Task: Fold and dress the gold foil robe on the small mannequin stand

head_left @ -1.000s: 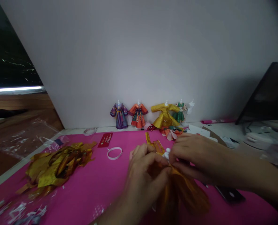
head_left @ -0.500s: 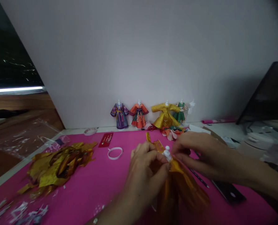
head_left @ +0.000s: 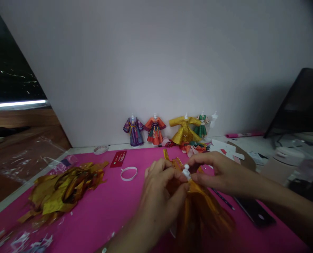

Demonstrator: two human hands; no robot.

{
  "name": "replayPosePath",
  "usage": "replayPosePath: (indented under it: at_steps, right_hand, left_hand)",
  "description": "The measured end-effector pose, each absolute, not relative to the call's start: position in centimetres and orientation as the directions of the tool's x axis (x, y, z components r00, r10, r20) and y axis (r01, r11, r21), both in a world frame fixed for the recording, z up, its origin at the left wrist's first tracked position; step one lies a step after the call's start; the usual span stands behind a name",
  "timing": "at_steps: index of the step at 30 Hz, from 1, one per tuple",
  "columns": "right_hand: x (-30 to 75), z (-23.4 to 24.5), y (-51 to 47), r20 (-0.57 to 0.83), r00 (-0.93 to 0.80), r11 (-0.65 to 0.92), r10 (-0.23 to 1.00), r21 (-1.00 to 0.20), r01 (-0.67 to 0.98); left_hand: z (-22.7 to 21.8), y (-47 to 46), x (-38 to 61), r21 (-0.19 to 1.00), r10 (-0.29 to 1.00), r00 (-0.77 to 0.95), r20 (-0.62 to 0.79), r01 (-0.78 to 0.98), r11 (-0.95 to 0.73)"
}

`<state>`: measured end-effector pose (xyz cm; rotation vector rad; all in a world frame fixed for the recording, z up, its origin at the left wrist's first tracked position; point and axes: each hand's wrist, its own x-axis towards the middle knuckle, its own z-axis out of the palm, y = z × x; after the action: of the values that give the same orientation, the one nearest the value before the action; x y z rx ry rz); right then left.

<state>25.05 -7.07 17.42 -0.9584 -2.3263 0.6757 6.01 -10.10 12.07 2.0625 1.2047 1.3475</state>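
**Thin foil under a two-sided pinch**

In the lower centre of the frame, the left hand and the right hand both close their fingertips on the gold paper gown. They grip it right at the neck of the white mannequin it hangs from, and the skirt spreads down onto the pink surface.

The likeliest mishap, I judge, is a tear or a hard crease at the collar. The sheet looks thin and metallic, and two pinches pulling apart would strain it where it is narrowest. The small form could also tip or slip out: only its knob-shaped top shows, and its base is hidden.

The gown is blurred, yet it reads as crinkled, glossy foil with long folds. At the left lies a heap of gold scraps, jagged and shiny, with a smooth white tape ring near it. A dark phone lies flat at the lower right, near the skirt's hem.
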Motion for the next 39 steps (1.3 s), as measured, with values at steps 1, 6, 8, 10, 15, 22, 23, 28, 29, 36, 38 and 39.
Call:
replayPosePath:
  at_steps: [1, 6, 8, 10, 15, 22, 23, 28, 29, 36, 38, 39]
  right_hand:
    - [25.1, 17.4, -7.1, 0.288, -0.605, 0.627, 0.742, -0.616, 0.476]
    - [25.2, 17.1, -6.9, 0.305, -0.622, 0.655, 0.721, -0.593, 0.468]
    - [25.2, 17.0, -6.8, 0.307, -0.626, 0.657, 0.716, -0.598, 0.459]
    - [25.1, 17.0, -6.8, 0.304, -0.633, 0.656, 0.712, -0.609, 0.446]
    - [25.1, 16.8, -6.8, 0.302, -0.617, 0.639, 0.727, -0.628, 0.445]
    - [25.3, 16.4, -6.8, 0.297, -0.593, 0.616, 0.749, -0.642, 0.456]
    - [25.2, 16.5, -6.8, 0.297, -0.597, 0.617, 0.746, -0.644, 0.451]
    - [25.1, 16.7, -6.9, 0.311, -0.604, 0.633, 0.734, -0.636, 0.441]
    - [25.1, 16.7, -6.9, 0.310, -0.601, 0.631, 0.737, -0.636, 0.444]
    - [25.8, 15.8, -6.7, 0.248, -0.579, 0.542, 0.777, -0.732, 0.413]
    - [25.9, 15.5, -6.6, 0.241, -0.581, 0.519, 0.777, -0.767, 0.376]
    - [25.9, 15.5, -6.6, 0.239, -0.584, 0.514, 0.775, -0.776, 0.365]
  left_hand:
    - [12.0, -10.1, 6.0, 0.711, 0.827, 0.158, 0.539, 0.441, -0.547]
    - [12.2, -10.1, 6.1, 0.704, 0.825, 0.148, 0.545, 0.453, -0.547]
    - [12.3, -10.1, 6.2, 0.696, 0.824, 0.147, 0.548, 0.466, -0.546]
    - [12.3, -10.0, 6.3, 0.701, 0.833, 0.145, 0.535, 0.475, -0.532]
    - [12.2, -9.9, 6.1, 0.741, 0.852, 0.153, 0.500, 0.434, -0.513]
    - [12.2, -10.1, 5.8, 0.769, 0.853, 0.105, 0.512, 0.387, -0.509]
    - [12.2, -10.1, 5.9, 0.767, 0.852, 0.099, 0.514, 0.391, -0.509]
    - [12.0, -9.9, 6.2, 0.718, 0.817, 0.080, 0.571, 0.434, -0.544]
    - [12.0, -9.9, 6.2, 0.710, 0.812, 0.077, 0.579, 0.441, -0.549]
    - [12.0, -10.3, 6.3, 0.747, 0.837, 0.057, 0.544, 0.422, -0.514]
    - [11.9, -10.4, 6.2, 0.771, 0.849, 0.054, 0.526, 0.392, -0.502]
    - [11.9, -10.4, 6.2, 0.782, 0.853, 0.056, 0.519, 0.371, -0.500]
